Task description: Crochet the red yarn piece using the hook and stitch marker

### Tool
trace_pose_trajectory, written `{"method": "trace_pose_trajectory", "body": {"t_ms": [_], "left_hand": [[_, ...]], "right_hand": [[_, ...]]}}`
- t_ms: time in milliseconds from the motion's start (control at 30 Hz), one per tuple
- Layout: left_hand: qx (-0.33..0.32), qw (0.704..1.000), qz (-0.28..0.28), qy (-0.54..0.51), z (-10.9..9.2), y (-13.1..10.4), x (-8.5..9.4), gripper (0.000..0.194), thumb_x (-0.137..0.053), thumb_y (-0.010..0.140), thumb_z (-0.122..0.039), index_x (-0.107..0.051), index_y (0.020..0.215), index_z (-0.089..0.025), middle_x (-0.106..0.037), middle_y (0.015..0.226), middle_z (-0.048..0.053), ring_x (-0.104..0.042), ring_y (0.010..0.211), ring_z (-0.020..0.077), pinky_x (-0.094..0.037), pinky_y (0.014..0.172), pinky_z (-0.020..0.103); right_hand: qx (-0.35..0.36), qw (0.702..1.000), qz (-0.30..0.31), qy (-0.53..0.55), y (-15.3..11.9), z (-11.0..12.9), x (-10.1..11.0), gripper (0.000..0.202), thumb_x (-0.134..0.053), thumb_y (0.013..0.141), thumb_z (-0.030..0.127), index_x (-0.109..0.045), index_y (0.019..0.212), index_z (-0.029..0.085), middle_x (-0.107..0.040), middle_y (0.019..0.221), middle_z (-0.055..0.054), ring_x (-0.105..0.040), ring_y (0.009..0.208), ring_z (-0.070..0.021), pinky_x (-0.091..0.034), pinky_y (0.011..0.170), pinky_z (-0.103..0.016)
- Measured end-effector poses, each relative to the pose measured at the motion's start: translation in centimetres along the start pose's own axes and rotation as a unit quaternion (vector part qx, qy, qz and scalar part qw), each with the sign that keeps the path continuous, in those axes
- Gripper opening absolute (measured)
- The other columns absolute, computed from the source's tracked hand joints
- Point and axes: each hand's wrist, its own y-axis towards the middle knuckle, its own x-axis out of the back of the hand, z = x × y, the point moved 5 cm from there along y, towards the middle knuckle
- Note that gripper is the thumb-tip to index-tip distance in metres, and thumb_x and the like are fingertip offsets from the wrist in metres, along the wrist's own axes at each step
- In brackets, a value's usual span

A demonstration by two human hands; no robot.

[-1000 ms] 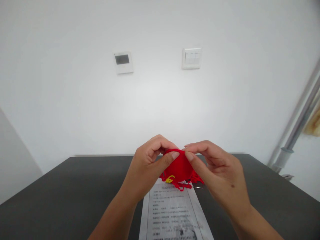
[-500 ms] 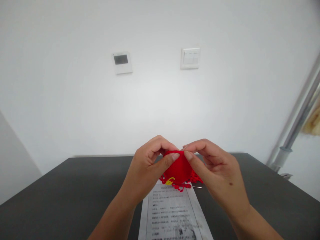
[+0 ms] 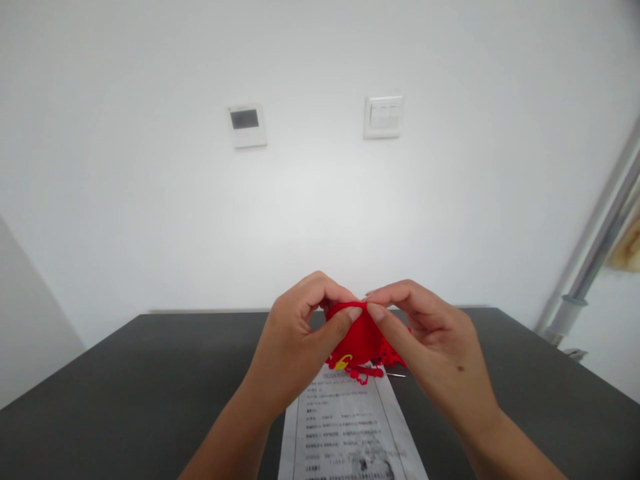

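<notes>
Both hands pinch the top edge of a red knitted piece (image 3: 361, 339), held up over the far part of the table. My left hand (image 3: 300, 333) grips it between thumb and fingers on the left side. Close beside it, my right hand (image 3: 430, 333) pinches the same edge, the two thumb tips almost touching. A yellow clip (image 3: 343, 362) hangs at the lower left of the red piece. Behind and below lies more red yarn (image 3: 393, 353), with a thin metal tool (image 3: 396, 375) sticking out to the right.
A printed paper sheet (image 3: 345, 427) lies on the dark table (image 3: 175, 393) between my forearms. On the white wall are a control panel (image 3: 247, 125) and a switch plate (image 3: 383, 117). A grey pole (image 3: 603, 233) stands at the right.
The red piece and the yellow clip have shifted very slightly right, and the left thumb has moved a little toward the right one. Both hands keep their pinch.
</notes>
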Motion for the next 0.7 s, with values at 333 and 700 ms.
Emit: {"method": "trace_pose_trajectory", "body": {"t_ms": [333,700], "left_hand": [[0.033,0.999,-0.011,-0.033,0.5,0.07,0.2,0.009,-0.07,0.083,-0.019,-0.068,0.074,-0.019,-0.064,0.072,-0.002,-0.056,0.065,0.0116,-0.044,0.06,0.023],[0.037,0.996,0.011,-0.078,0.58,0.1,0.19,0.011,-0.072,0.082,-0.02,-0.067,0.072,-0.018,-0.064,0.071,-0.001,-0.056,0.064,0.0112,-0.044,0.059,0.023]], "right_hand": [[0.003,1.0,-0.03,-0.01,-0.17,0.1,0.04,0.013,-0.065,0.089,0.022,-0.072,0.078,0.021,-0.071,0.068,0.001,-0.06,0.053,-0.0111,-0.045,0.045,-0.019],[-0.031,0.998,0.006,0.056,-0.08,-0.32,-0.27,0.014,-0.065,0.09,0.027,-0.072,0.08,0.021,-0.072,0.073,-0.001,-0.063,0.061,-0.0132,-0.041,0.042,-0.019]]}}
